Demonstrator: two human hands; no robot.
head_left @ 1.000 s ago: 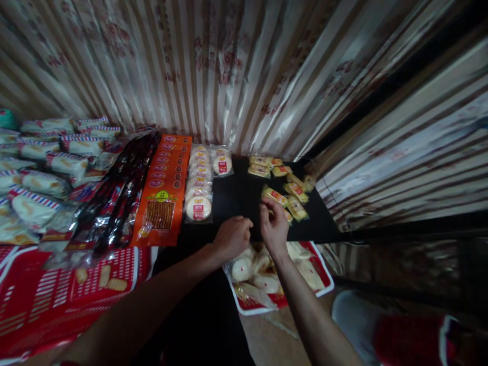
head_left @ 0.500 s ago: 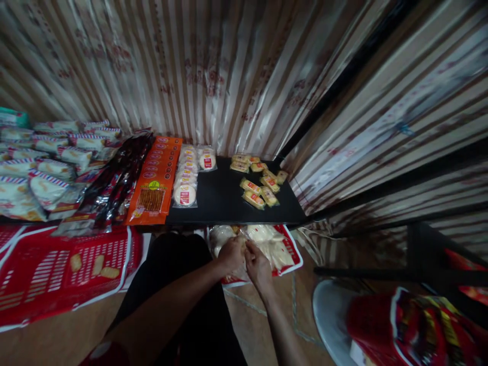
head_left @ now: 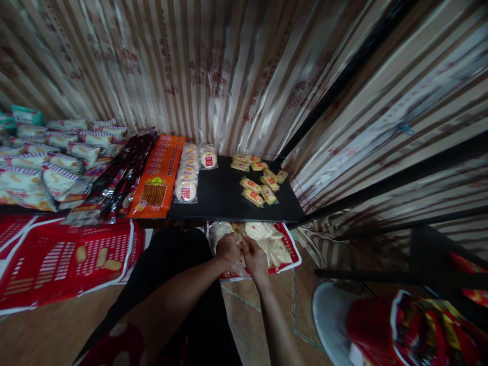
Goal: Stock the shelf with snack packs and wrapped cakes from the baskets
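Note:
My left hand [head_left: 227, 248] and my right hand [head_left: 255, 258] are close together over a red basket [head_left: 293, 251] with a white rim, just below the edge of the black shelf. The fingers of both are closed on a clear plastic packet [head_left: 238, 265], part of which hangs between them. What the packet contains is mostly hidden by my fingers. Around my hands in the basket lie white round crackers in clear wrappers [head_left: 272, 238]. On the black shelf [head_left: 217, 195] above them are several small yellow wrapped snacks [head_left: 252, 197].
Wrapped white crackers [head_left: 186, 191], an orange packet [head_left: 157, 183], dark packets [head_left: 124, 178] and white snack bags [head_left: 61, 178] line the shelf leftward. Another red basket [head_left: 49, 264] holds a few snacks at left. A grey tub [head_left: 330, 315] and black bars [head_left: 362, 277] are at right.
My hands remain together on the packet and have risen slightly in view, the right hand now a little further from the left. The view has shifted slightly.

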